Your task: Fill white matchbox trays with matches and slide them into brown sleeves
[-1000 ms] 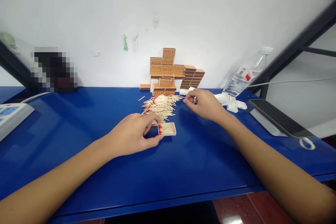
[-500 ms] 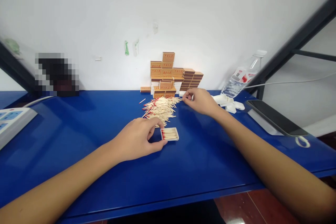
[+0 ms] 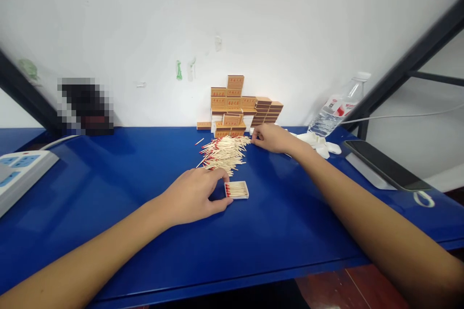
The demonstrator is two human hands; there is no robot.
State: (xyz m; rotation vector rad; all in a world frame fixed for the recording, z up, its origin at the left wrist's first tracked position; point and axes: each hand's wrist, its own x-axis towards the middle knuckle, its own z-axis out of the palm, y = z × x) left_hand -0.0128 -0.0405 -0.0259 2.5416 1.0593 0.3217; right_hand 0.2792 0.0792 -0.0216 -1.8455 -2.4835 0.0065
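Thumb and forefinger of the left hand (image 3: 195,194) are closed on the left end of the match tray (image 3: 237,189). It is a small open drawer lying flat on the blue table (image 3: 145,236), packed with red-tipped sticks whose heads point toward the hand. The other fingers curl under the palm.

Just behind the tray, close to its far edge, lies the pile of loose matches (image 3: 224,150), fanned out toward the wall. The right hand (image 3: 272,138) rests at the pile's right end, fingertips drawn together against the outermost sticks. I cannot tell from where I stand whether anything is pinched between them.

Behind the pile, hard against the wall, stands a stack of matchboxes (image 3: 235,105). Beyond the right hand sit some white pieces (image 3: 322,143), then a plastic bottle (image 3: 337,108) leaning back, and a phone (image 3: 386,165) near the table's right end. A power strip (image 3: 21,174) sits at the far left edge.

A broad stretch of blue surface runs between the strip and the left forearm. Another runs from the tray forward to the near edge, where both forearms cross the rim.
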